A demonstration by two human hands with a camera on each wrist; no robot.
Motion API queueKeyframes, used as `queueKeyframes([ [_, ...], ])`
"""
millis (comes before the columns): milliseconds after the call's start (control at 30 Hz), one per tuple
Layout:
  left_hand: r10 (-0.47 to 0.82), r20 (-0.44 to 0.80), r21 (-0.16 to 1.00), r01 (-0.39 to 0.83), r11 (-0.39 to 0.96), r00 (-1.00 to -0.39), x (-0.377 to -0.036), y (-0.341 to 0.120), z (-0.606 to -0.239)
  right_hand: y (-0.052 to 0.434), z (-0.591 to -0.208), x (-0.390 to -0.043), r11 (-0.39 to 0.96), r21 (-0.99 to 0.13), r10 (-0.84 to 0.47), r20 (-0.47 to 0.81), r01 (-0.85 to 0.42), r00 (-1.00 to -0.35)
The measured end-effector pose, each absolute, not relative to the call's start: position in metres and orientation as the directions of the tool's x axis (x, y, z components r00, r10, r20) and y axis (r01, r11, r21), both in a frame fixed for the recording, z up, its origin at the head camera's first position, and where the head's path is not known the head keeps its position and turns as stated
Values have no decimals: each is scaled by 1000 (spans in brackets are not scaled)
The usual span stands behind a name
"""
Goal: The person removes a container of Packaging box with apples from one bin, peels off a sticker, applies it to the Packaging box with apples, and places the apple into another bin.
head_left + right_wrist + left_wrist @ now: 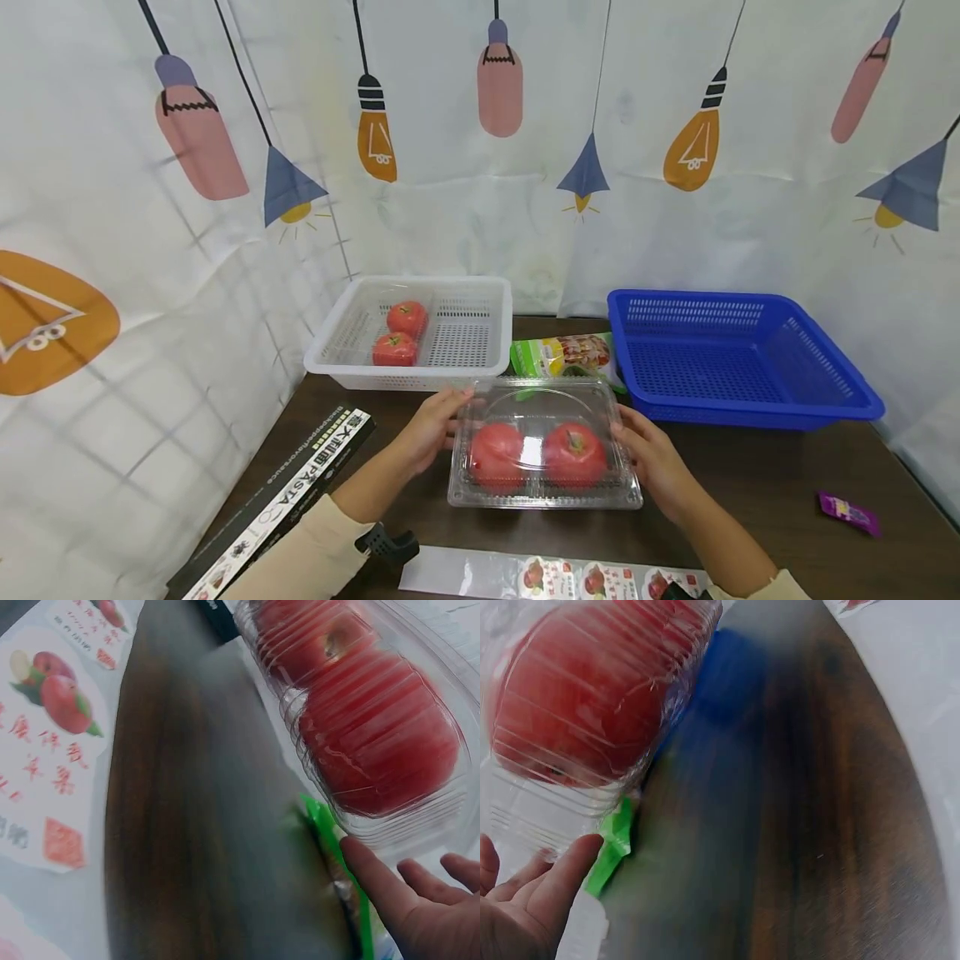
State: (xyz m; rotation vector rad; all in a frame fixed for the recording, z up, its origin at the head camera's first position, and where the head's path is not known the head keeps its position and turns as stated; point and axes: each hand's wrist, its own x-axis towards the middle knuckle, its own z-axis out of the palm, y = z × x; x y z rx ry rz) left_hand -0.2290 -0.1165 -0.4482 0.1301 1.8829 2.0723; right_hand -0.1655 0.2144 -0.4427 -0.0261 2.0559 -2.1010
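A clear plastic clamshell box (545, 496) holds two red apples (573, 454) side by side, with its lid closed over them. My left hand (437, 427) grips its left edge, and my right hand (651, 446) grips the right edge. In the left wrist view, fingers (568, 874) meet the end of the ribbed box (551, 814). From the right wrist, fingertips (358, 855) touch its other end beside one apple (382, 735). Parts of both hands are hidden by the box in the head view. A strip of apple stickers (465, 571) lies in front.
At the back left stands a white basket (408, 379) with two red fruits (405, 318) under clear plastic. A blue basket (720, 410) sits at the right, with a green-ended food packet (581, 354) between them. A black pasta box (288, 500) and a purple packet (847, 512) lie at opposite sides.
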Motion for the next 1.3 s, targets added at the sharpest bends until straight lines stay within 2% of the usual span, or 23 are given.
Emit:
queueKeyframes([
  [333,218,-199,976,-214,-44,-955,-228,-99,-464,219,-453,-157,33,-987,-66,-160,158,-985],
  [633,207,-213,973,-227,-47,-955,-233,-88,-469,223,-459,-158,35,-986,31,-161,162,-986],
  [767,184,-232,969,-243,-37,-955,-237,-83,-468,224,-464,-161,18,-986,42,-164,165,-986],
  [1033,194,-231,972,-233,11,-954,-236,-77,-453,230,-473,-169,94,-978,53,-180,185,-982],
  [1300,148,-222,975,-217,49,-964,-248,-78,-470,229,-474,-173,118,-973,59,-190,196,-980],
])
